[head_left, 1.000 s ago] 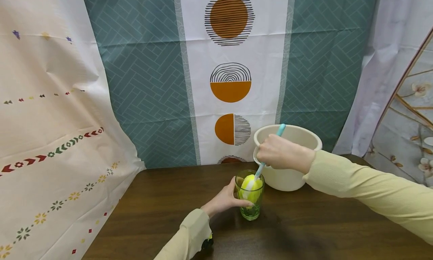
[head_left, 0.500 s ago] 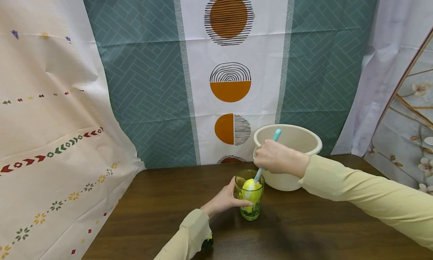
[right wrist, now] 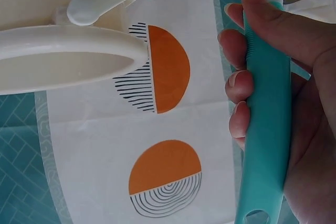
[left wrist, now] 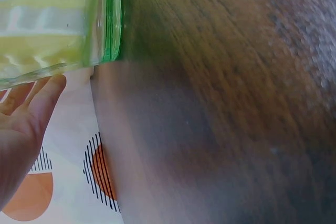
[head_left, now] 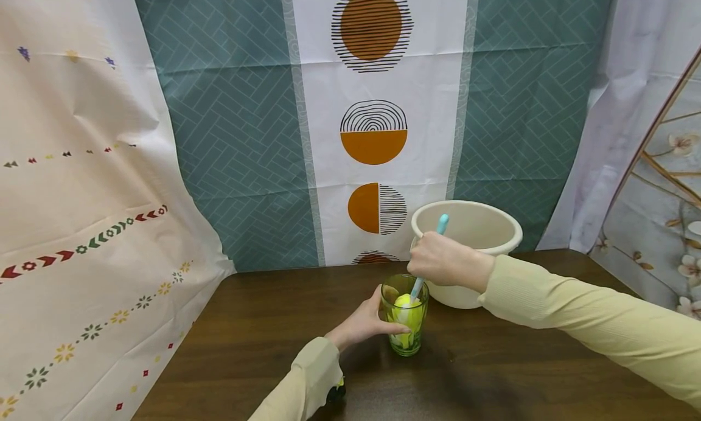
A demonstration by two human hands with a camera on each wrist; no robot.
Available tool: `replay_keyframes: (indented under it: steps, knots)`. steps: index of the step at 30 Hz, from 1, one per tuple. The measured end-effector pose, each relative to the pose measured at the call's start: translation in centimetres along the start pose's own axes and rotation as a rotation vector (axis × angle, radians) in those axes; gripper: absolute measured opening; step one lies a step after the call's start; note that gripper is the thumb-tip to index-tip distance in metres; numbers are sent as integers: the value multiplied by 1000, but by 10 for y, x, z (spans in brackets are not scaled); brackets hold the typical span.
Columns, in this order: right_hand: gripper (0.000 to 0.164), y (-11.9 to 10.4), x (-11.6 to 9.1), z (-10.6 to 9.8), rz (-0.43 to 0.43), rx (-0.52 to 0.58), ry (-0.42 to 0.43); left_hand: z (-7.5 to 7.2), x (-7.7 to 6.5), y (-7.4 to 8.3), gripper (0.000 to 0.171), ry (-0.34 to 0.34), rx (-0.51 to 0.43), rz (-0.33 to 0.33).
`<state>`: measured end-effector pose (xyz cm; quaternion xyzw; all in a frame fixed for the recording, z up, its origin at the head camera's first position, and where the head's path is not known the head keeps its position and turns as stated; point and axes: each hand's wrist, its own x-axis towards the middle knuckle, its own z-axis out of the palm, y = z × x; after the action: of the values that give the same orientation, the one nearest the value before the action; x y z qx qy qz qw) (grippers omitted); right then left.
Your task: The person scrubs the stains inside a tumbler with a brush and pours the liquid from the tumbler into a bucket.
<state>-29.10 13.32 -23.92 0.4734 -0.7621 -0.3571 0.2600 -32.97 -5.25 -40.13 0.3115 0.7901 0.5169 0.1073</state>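
A green-tinted drinking glass (head_left: pixel 406 350) stands upright on the dark wooden table. My left hand (head_left: pixel 362 325) holds it from the left, thumb across the near side and fingers behind. In my right hand (head_left: pixel 446 261) is a sponge bottle brush (head_left: pixel 442 224), gripped by its teal handle, which slants down into the glass. Its yellow and white sponge head sits inside, reaching low toward the base. The left wrist view shows the sponge pressed along the wall of the glass (left wrist: pixel 47 30). Fingers and thumb wrap the teal handle (right wrist: pixel 268 114) in the right wrist view.
Just behind the glass and to its right stands a cream plastic bucket (head_left: pixel 515 241), partly covered by my right hand and forearm. Patterned cloth (head_left: pixel 246 165) hangs along the table's back edge. A pale embroidered cloth (head_left: pixel 109 244) drapes on the left.
My right hand has moved down and slightly left, and the brush's sponge has gone deeper into the glass. The left hand and the glass have stayed in place.
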Motion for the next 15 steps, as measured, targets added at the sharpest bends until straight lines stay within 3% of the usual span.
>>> replay_keyframes:
  steps: [15]
  knots:
    - [24,-6,5,3,0,-54,-9,0,-1,1,62,1,-12,4]
